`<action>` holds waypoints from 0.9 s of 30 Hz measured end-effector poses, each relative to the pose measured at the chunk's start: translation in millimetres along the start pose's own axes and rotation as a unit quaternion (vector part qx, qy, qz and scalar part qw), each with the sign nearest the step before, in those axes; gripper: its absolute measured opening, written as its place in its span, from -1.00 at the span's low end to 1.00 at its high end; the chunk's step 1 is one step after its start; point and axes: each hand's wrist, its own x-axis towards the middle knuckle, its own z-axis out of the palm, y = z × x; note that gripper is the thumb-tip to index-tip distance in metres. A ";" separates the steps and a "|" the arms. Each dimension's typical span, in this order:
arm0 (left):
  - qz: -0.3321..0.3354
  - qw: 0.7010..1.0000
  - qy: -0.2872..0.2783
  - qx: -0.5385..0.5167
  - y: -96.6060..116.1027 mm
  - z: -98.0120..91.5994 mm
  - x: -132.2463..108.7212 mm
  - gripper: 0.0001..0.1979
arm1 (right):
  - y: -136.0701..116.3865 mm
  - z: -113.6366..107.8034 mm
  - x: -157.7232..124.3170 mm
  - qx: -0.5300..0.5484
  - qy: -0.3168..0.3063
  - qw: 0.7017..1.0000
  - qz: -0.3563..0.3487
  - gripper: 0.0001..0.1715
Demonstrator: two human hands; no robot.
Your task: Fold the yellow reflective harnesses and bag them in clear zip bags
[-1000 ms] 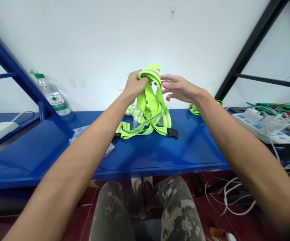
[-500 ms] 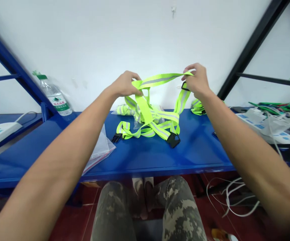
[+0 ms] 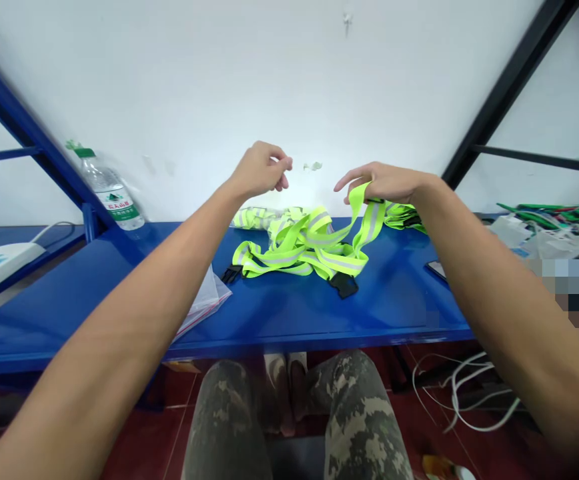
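My left hand point(image 3: 263, 170) hangs above the blue shelf, fingers loosely curled and slightly apart, with nothing in them. A loop of neon-yellow reflective strap point(image 3: 371, 223) with a grey stripe rises to my right hand point(image 3: 392, 181), which holds it near a black slider; the index finger points out to the left. The rest of the strap lies in a loose heap beneath both hands. Its black buckle half point(image 3: 344, 285) rests in front, and a pronged black buckle half point(image 3: 231, 273) lies at the heap's left end.
Bagged yellow straps point(image 3: 254, 218) lie behind the heap, with another bundle point(image 3: 403, 217) behind my right wrist. Clear plastic bags point(image 3: 207, 297) are by my left forearm. A water bottle point(image 3: 114, 197) leans at the left; a phone point(image 3: 437, 270) and tangled cables are at the right.
My left hand has let go of the strap, and the stretched band has dropped onto the heap. The right hand has moved lower, a strap loop still in it.
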 end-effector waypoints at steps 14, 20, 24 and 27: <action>-0.047 0.986 -0.153 -0.056 -8.1 30.1 -13.7 -0.69 | -8.0 22.5 4.9 -0.122 0.058 0.988 -0.070 -0.20; -0.078 0.984 0.035 -0.157 -7.0 39.3 0.0 -0.40 | -54.1 78.5 -22.4 -0.062 0.224 0.962 -0.141 -0.62; -0.084 0.963 0.048 -0.252 -3.2 40.6 4.8 -0.32 | -54.4 96.2 -34.4 -0.132 0.157 0.956 -0.207 -0.57; -0.092 0.953 0.033 -0.287 0.6 36.5 5.4 -0.28 | -38.3 99.4 -31.3 -0.271 0.110 0.924 -0.247 -0.28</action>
